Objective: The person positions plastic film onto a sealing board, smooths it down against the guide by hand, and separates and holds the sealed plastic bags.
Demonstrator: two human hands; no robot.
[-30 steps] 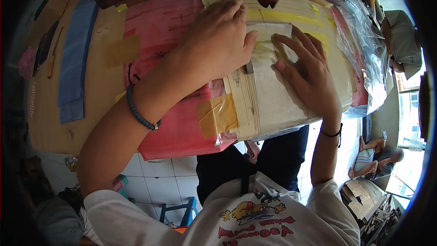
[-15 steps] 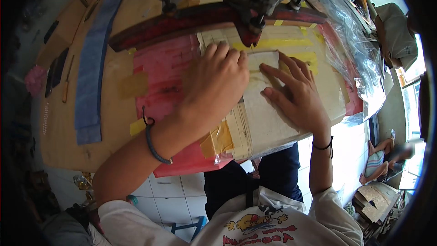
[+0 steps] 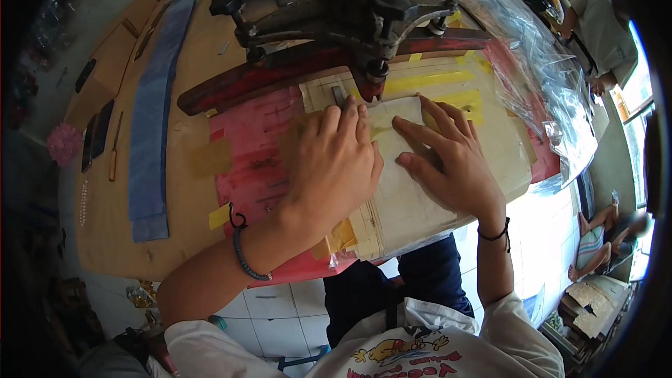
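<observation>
My left hand (image 3: 337, 164) rests on the work board at the left edge of a pale sheet, fingers stretched forward and thumb apart. Close to its fingertips lies a small grey metal piece (image 3: 339, 96). My right hand (image 3: 451, 161) lies with spread fingers on the pale sheet (image 3: 400, 213), its fingertips near the sheet's far edge. Just beyond the hands, the pointed middle of a dark red press bar (image 3: 374, 87) hangs under a black metal frame (image 3: 343, 17). Under the left wrist is the board's red surface (image 3: 245, 175), patched with tape.
Left on the table (image 3: 112, 238) are a long blue strip (image 3: 148, 168), a wooden-handled tool (image 3: 113, 161) and a dark phone-like slab (image 3: 101, 129). Clear plastic sheeting (image 3: 535, 63) covers the right side. One person (image 3: 602, 35) stands at upper right; another (image 3: 605, 238) sits farther back.
My left hand has shifted slightly back and its curled fingers have straightened, with the grey metal piece now showing. My right hand stays spread on the sheet. The view has tilted, revealing more press.
</observation>
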